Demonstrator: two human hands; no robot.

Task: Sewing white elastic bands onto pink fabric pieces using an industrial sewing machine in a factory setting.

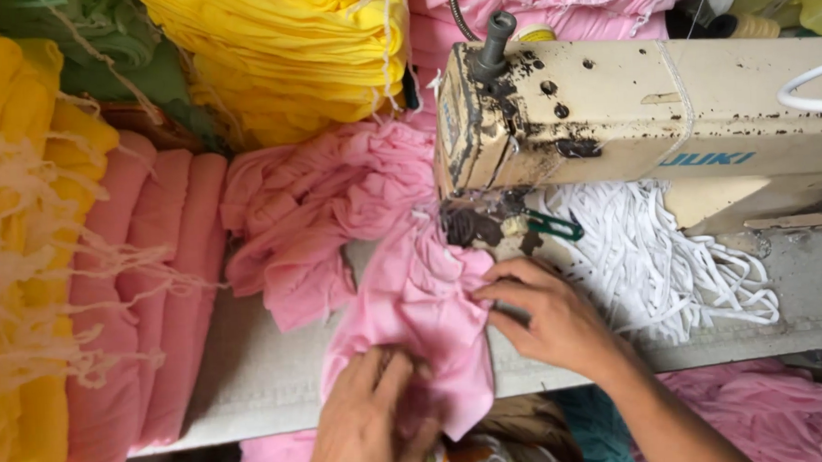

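Step in hand, judged: feeding pink fabric piece (414, 305) under needle end of sewing machine (627, 111). Left hand (373, 417) pinching fabric's near edge, below machine head. Right hand (549, 313) pressing fabric flat, fingers spread, just below needle. Next move likely needing even guiding toward needle.

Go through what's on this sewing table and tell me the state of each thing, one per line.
Pink fabric piece: bunched, fed under the machine head, held by both hands.
Left hand: pinching the fabric's lower edge.
Right hand: fingers pressing the fabric flat.
Sewing machine: upright, paint chipped and stained.
White elastic strips: loose, tangled heap beneath the machine arm.
Yellow fabric stack: folded, piled.
Pink rolls: lying side by side.
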